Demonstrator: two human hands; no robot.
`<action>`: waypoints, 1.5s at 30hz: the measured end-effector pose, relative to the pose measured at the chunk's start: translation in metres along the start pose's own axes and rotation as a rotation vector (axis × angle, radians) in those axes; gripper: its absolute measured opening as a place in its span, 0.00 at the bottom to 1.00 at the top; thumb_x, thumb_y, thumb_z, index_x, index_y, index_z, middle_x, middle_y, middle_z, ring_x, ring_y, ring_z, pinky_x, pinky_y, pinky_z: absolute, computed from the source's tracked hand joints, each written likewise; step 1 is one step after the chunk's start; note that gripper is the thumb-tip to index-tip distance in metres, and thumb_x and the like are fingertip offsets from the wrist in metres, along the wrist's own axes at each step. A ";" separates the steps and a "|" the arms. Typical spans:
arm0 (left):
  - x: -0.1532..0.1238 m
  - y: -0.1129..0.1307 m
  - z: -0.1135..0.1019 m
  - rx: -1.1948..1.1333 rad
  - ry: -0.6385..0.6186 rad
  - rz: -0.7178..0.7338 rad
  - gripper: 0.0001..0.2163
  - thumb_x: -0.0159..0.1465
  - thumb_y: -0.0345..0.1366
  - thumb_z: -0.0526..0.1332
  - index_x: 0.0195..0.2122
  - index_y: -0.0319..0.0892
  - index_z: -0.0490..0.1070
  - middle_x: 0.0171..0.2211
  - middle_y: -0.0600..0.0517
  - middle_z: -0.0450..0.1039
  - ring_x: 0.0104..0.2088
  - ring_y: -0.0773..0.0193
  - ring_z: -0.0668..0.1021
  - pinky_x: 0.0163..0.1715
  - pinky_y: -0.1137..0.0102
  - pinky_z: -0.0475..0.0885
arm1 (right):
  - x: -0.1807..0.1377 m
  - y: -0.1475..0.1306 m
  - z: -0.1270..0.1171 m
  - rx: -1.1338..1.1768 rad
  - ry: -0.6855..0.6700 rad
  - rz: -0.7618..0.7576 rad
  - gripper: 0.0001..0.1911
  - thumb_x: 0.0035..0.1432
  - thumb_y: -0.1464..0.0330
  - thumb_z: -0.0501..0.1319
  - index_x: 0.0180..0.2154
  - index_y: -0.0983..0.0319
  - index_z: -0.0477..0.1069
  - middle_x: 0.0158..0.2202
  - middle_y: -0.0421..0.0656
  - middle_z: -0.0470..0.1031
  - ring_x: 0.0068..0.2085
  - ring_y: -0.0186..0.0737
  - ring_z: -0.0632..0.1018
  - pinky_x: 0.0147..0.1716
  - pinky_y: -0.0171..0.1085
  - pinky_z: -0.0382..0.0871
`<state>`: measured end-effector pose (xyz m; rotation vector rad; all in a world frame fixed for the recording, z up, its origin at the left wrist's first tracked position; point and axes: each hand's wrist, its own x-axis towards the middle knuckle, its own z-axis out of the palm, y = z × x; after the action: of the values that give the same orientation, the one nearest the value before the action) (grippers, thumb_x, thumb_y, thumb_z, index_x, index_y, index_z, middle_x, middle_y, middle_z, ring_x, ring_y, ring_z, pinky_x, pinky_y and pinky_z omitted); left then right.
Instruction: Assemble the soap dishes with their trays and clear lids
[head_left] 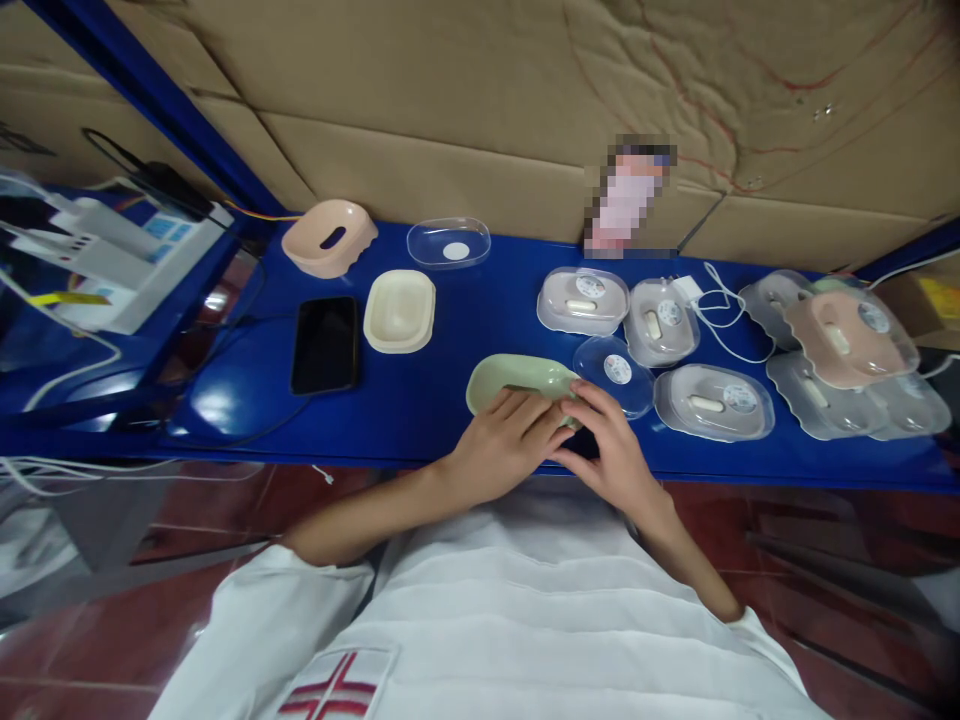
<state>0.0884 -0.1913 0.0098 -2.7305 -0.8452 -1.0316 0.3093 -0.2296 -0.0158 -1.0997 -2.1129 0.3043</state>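
Note:
A light green oval plastic dish lies near the front edge of the blue table, its right end partly hidden by my hands. My left hand curls over the dish's near side, fingers bent. My right hand closes thumb and fingers around the dish's right end, its fingertips meeting those of the left. Whether something small sits between the fingertips is hidden. Just beyond my right hand lies a clear oval lid with a round white label. A cream dish stands to the left of the green one.
A black phone, a peach slotted base and a clear lid lie left. Several lidded dishes and a white cable fill the right. Power strips are far left; cardboard backs the table.

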 end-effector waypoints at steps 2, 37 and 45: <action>-0.002 -0.007 -0.004 -0.085 -0.046 0.010 0.12 0.80 0.40 0.60 0.56 0.37 0.75 0.49 0.42 0.83 0.47 0.54 0.84 0.50 0.61 0.78 | 0.004 0.002 -0.001 0.025 0.037 0.042 0.31 0.72 0.61 0.69 0.71 0.50 0.65 0.66 0.50 0.73 0.68 0.55 0.76 0.66 0.56 0.78; -0.039 -0.050 -0.013 -0.171 -0.136 0.052 0.12 0.77 0.34 0.66 0.59 0.40 0.75 0.57 0.43 0.82 0.56 0.55 0.82 0.61 0.59 0.75 | 0.002 0.013 -0.009 -0.038 -0.034 -0.065 0.21 0.71 0.66 0.70 0.63 0.52 0.76 0.58 0.46 0.82 0.68 0.54 0.76 0.67 0.59 0.76; -0.039 -0.048 -0.013 -0.146 -0.134 0.042 0.09 0.75 0.32 0.65 0.55 0.44 0.77 0.51 0.47 0.84 0.53 0.57 0.83 0.63 0.57 0.73 | 0.003 0.010 -0.008 -0.029 -0.070 -0.071 0.22 0.71 0.68 0.69 0.64 0.54 0.76 0.60 0.47 0.81 0.70 0.54 0.75 0.70 0.60 0.74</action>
<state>0.0308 -0.1725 -0.0096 -2.9541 -0.7549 -0.9472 0.3200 -0.2218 -0.0133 -1.0412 -2.2189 0.2829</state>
